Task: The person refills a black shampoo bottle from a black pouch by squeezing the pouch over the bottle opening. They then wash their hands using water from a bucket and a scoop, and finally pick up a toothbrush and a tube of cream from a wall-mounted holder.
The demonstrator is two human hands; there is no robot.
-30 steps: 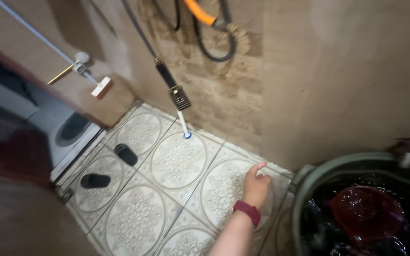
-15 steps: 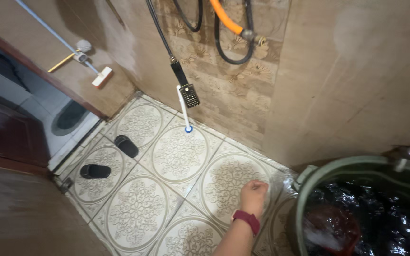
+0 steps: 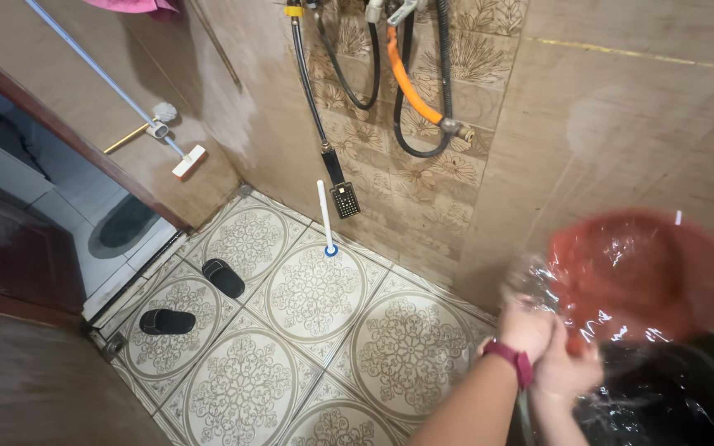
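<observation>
Head view shows us the red plastic dipper (image 3: 642, 277), lifted and blurred, its round bowl up and to the right of our hands with water streaming off it. Its handle runs down and left from the bowl into our right hand (image 3: 568, 367), which is closed around that handle. Our left hand (image 3: 526, 326), with a dark red watch (image 3: 510, 361) at the wrist, sits just beside the right, touching it and pressed against the handle near the bowl's rim; whether its fingers wrap the handle we cannot tell through the blur and spray. So the dipper's long axis slants from low left at the grip to high right at the bowl. Below it lies dark water in a tub (image 3: 679, 396). Farther left, the patterned floor tiles (image 3: 316, 289) carry a pair of black slippers (image 3: 196, 297) and a white brush (image 3: 326, 219) leaning on the wall, under a hanging hose sprayer (image 3: 342, 194).
</observation>
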